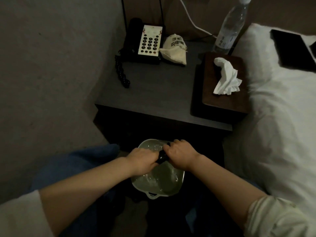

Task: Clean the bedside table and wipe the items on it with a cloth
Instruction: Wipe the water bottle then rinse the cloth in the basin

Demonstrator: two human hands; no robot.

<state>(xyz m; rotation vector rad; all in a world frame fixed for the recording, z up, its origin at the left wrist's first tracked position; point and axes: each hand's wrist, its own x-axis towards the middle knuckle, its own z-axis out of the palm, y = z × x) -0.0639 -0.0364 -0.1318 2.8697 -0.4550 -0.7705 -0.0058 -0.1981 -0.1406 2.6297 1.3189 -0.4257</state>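
Note:
A dark wet cloth (pixel 161 157) is twisted between both hands over a pale basin (pixel 168 189) of water on the floor. My left hand (pixel 142 159) grips its near end and my right hand (pixel 181 155) grips its far end. Beyond the basin stands the dark bedside table (pixel 153 93). On it are a black telephone (pixel 143 42) with a coiled cord at the back left, a small cream cloth pouch (pixel 174 48) beside it, a clear water bottle (pixel 229 29) at the back right, and a brown tissue box (pixel 224 96) with a white tissue sticking out.
A white bed with a pillow (pixel 277 106) lies right against the table's right side, with a dark flat object (pixel 290 48) on the pillow. A grey wall (pixel 51 65) runs along the left. A white cable (pixel 191 19) hangs behind the table.

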